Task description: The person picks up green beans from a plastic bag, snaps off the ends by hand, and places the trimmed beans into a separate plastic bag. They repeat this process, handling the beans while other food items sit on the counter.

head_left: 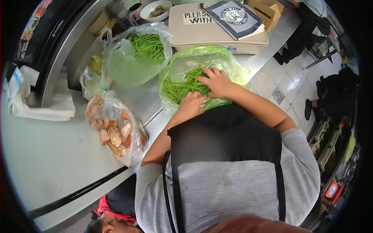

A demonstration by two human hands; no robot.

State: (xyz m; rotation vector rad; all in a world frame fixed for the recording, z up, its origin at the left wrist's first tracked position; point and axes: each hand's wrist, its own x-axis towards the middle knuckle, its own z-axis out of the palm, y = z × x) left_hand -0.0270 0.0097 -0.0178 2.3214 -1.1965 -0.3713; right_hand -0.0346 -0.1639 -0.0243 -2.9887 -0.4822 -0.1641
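A translucent green plastic bag (232,66) lies wide open on the metal counter with cut green beans (176,87) inside. Both of my hands are in it. My right hand (218,82) rests on the beans from the right, its fingers curled down over them, with the fingertips partly hidden. Lower and to the left, my left hand (193,102) is closed against the near side of the pile, fingers bent into the beans. A second clear bag (130,73) of long green beans (147,46) stands just to the left.
A knotted clear bag of orange-pink chunks (114,134) sits left on a pale surface (50,155). Behind are a lidded beige bin (186,33), a notebook (233,17), a white bowl (155,11) and a cardboard box (268,11). Other people stand on the tiled floor (289,79) at right.
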